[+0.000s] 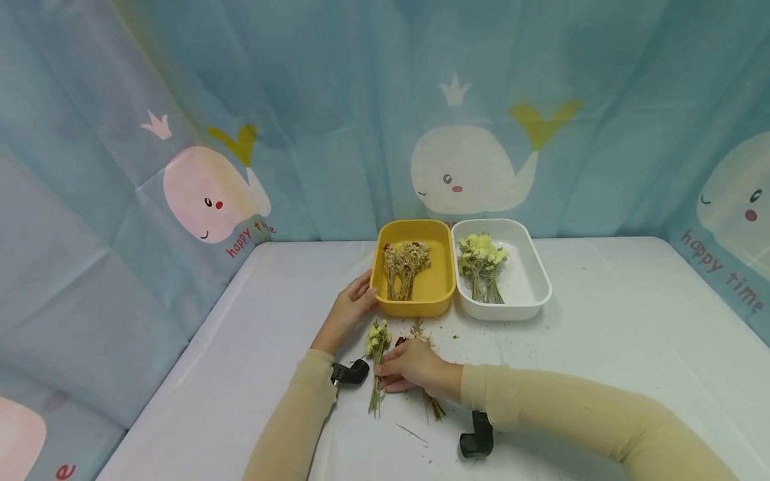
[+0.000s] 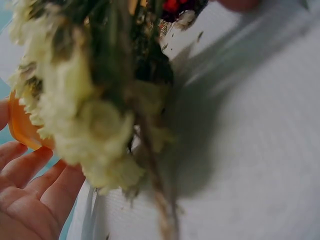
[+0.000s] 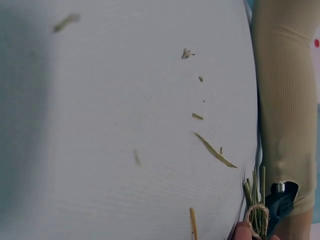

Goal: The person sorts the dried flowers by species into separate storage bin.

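My right hand (image 1: 418, 364) pinches the stems of a small bunch of dried yellow flowers (image 1: 377, 339), blooms pointing away from me. Twine ties those stems (image 3: 257, 215), with fingertips at the tie in the right wrist view. Under the right hand lies another dried bunch (image 1: 434, 405), partly hidden, with a dark red bloom. My left hand (image 1: 349, 310) rests at the near left side of a yellow tray (image 1: 442, 294), fingers extended along its outer wall. In the left wrist view, pale yellow blooms (image 2: 95, 130) hang close in front of the left hand (image 2: 35, 195).
Inside the yellow tray lie beige dried bunches (image 1: 409, 267). A white tray (image 1: 532, 280) stands right beside it, holding yellow bunches (image 1: 481, 260). Loose stem bits (image 1: 412, 434) are scattered on the white table (image 1: 613, 321). A blue whale-print curtain (image 1: 337, 133) hangs behind.
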A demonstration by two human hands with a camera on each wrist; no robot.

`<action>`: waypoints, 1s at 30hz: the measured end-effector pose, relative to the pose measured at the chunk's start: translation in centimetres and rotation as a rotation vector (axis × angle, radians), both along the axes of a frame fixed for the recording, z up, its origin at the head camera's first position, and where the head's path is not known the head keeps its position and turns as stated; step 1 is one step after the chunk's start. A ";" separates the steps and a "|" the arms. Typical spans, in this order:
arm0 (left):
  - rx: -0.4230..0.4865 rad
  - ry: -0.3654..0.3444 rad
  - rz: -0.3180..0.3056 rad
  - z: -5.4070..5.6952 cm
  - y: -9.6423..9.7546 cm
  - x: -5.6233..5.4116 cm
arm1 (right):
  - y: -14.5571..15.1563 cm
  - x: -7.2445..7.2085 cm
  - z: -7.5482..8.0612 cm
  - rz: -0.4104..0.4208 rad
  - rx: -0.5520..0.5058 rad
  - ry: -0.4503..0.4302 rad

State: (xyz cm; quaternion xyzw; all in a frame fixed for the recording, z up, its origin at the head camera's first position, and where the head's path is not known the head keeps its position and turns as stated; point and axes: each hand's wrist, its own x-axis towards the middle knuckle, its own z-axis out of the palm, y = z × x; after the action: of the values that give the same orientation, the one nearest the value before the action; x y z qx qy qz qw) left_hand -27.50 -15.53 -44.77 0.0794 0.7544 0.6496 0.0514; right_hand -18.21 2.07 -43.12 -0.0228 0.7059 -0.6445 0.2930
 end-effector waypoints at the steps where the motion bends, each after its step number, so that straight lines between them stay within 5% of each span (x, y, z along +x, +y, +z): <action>1: 0.000 0.000 0.001 -0.1 0.0 0.0 | 0.0 0.1 0.0 0.002 -0.001 0.000; 30: -0.001 0.007 -0.026 -0.1 -0.1 -0.1 | -0.8 0.4 0.1 -0.074 -0.028 -0.067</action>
State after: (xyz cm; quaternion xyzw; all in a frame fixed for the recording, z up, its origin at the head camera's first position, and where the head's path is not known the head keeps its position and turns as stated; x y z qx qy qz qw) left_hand -27.55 -15.66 -44.84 0.0913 0.7539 0.6481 0.0570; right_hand -17.82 1.22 -42.98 0.0207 0.6868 -0.6653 0.2919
